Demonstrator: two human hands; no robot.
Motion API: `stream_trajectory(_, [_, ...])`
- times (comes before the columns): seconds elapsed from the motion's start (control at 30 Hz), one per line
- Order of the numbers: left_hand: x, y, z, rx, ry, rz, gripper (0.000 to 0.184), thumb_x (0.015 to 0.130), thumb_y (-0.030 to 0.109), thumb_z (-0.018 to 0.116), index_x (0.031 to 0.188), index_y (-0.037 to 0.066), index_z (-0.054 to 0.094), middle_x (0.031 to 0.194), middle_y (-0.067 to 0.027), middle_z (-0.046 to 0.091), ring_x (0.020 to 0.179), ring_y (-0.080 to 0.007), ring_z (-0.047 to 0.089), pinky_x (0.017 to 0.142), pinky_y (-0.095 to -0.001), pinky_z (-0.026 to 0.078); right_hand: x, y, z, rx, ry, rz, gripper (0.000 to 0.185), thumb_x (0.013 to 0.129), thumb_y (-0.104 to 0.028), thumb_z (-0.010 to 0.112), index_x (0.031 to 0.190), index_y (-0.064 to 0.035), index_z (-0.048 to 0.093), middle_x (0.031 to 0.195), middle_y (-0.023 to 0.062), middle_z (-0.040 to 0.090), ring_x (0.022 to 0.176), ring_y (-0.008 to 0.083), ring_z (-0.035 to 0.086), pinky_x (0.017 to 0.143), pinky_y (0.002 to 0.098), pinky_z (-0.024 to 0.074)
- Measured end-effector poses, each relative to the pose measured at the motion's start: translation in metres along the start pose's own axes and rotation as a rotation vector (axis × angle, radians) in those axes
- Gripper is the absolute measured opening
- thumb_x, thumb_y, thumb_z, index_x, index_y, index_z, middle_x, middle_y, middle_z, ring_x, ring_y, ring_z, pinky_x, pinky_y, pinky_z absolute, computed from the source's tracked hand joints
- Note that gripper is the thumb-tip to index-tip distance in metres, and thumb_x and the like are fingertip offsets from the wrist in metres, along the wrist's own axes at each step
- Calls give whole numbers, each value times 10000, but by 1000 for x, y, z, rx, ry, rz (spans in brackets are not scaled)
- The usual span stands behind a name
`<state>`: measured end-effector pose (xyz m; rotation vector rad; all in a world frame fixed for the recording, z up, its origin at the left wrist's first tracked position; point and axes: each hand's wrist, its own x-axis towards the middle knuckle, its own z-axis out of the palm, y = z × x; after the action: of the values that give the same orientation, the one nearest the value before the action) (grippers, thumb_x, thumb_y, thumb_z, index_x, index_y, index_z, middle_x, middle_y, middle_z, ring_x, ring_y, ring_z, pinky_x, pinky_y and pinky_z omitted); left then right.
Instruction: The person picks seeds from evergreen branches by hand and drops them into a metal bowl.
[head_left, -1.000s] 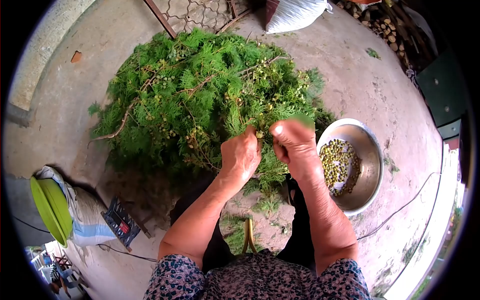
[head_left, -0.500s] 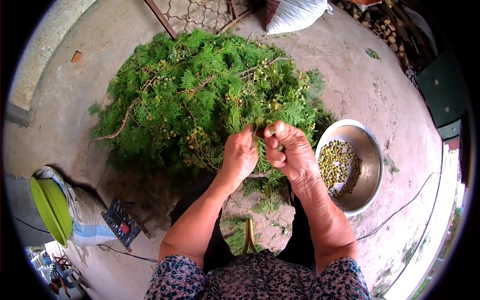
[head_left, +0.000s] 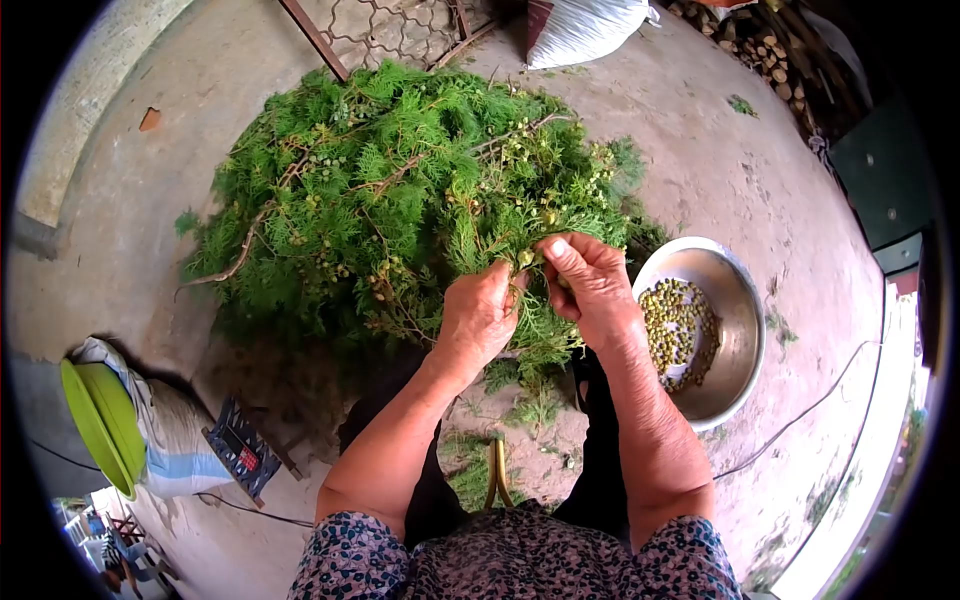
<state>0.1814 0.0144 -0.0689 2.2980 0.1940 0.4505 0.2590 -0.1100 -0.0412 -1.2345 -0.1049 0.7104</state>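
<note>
A large heap of green conifer branches point(head_left: 400, 190) with small pale green cones lies on the floor before me. My left hand point(head_left: 478, 308) is closed on a leafy sprig at the heap's near edge. Close on its right, my right hand point(head_left: 592, 285) has thumb and forefinger pinched beside a small green cone point(head_left: 525, 258); its other fingers are curled, and what they hold is mostly hidden. A metal basin point(head_left: 742, 340) stands right of my right hand, with many small green cones point(head_left: 678, 325) in its bottom.
At the left, lime-green basins point(head_left: 100, 425) lean by a pale sack point(head_left: 180, 445), near a dark device with buttons point(head_left: 240, 445). A white sack point(head_left: 590, 32) and stacked firewood point(head_left: 775, 65) lie at the back. A thin cable point(head_left: 800, 405) crosses the floor at right.
My right hand has shifted slightly in front of the heap, its fingertips staying near the sprig. My left hand keeps its grip, moved a little. The view has shifted very slightly.
</note>
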Motion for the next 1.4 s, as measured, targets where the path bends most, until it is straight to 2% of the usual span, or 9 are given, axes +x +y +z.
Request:
stream_trajectory(0.4, [-1,-4,-2,118,-65,-4,129,703,13,574,802,30,492,590,-137,551,549,-314,576,493,-389,458,1,0,5,-624,-55,-277,250,722,-161,716,899,-19,612,679,47,576,611,119,515,577,266,436])
stream_trajectory(0.47, [-1,-4,-1,121,-66,22,122,705,10,569,798,29,492,594,-142,553,553,-316,578,493,-389,458,5,3,2,-714,-71,-641,209,735,-123,694,902,-14,630,755,84,614,661,164,554,628,283,452])
stream_trajectory(0.63, [-2,-7,9,36,-3,65,117,721,2,549,801,23,467,562,-146,502,504,-324,532,472,-391,440,-1,4,11,-564,48,-548,192,759,-131,672,900,-6,637,709,70,604,611,151,531,571,271,435])
stream_trajectory(0.73, [-10,-12,12,-109,-32,-5,103,756,32,554,801,31,461,545,-92,484,476,-220,505,436,-334,412,-1,0,13,-22,256,-118,94,832,-145,605,805,-60,632,542,-21,488,464,73,383,433,221,299])
stream_trajectory(0.83, [-15,-12,12,-9,-14,47,116,845,117,549,800,35,482,584,-18,496,483,-107,463,411,-266,371,19,-10,-18,367,224,-290,145,859,-194,579,876,-53,602,629,-13,508,521,60,421,422,211,308])
stream_trajectory(0.9, [-10,-4,7,-630,-50,-244,143,874,147,541,799,28,517,626,-16,516,521,-104,461,449,-267,386,11,-7,-14,474,126,-235,154,861,-174,570,890,-22,574,766,36,551,569,95,480,455,211,357])
stream_trajectory(0.97, [-5,-13,1,-390,-48,-86,128,873,160,551,831,42,583,653,-9,534,619,-102,473,566,-269,412,10,-6,-17,582,99,-121,141,859,-156,556,904,-21,559,837,78,567,600,126,498,464,236,375])
stream_trajectory(1.13, [-1,-9,1,-1107,-81,-361,123,825,127,607,898,30,630,719,44,566,649,-86,485,595,-247,397,10,-18,-33,681,-41,-153,164,825,-190,564,887,-38,551,844,116,562,618,179,502,448,256,370])
stream_trajectory(1.4, [-3,-24,0,-1190,-51,-348,285,765,279,688,955,67,661,831,7,649,782,-74,536,799,-274,381,12,-23,-36,333,102,-201,108,844,-174,597,812,-71,584,677,0,543,476,70,440,394,194,311])
